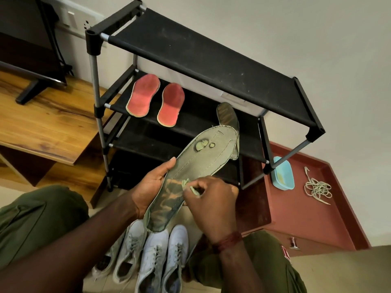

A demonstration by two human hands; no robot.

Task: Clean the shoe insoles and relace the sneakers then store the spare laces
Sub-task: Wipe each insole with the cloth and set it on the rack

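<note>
**Forearms close in, green insole held slantwise with its toe toward the rack**

Forearms fill the bottom of my feed, with a red thread band (228, 242) on the right wrist. The left hand (150, 187) cups the green insole (201, 157) from its left edge, fingers curled beneath and thumb lying along the rim. The right hand (211, 199) has its fingers bunched and pinches a pale green scrap (193, 190) against the insole's waist. I cannot tell whether that scrap is a cloth or a loose bit of lining.

The insole's long axis runs from lower left to upper right. Its heel is low, above the sneakers (152, 256), and its toe is high, pointing at the shoe rack (201, 60). Its top face is turned to me, dark and blotched at the heel. The forefoot is paler and has two worn patches.

I count four sneakers side by side on the floor between the olive-trousered knees, toes toward the rack. The two on the left are greyish and the two on the right are whiter.

On the rack's second shelf a pair of red insoles (143, 96) lies side by side. A second green insole (227, 115) is on the same shelf, partly hidden behind the held one.

To the right of the rack, a red-brown cabinet top (306, 218) carries a blue tub (283, 174) just beside the rack's leg. A loose tangle of pale laces (317, 188) lies on it too, apart from the tub.
</note>
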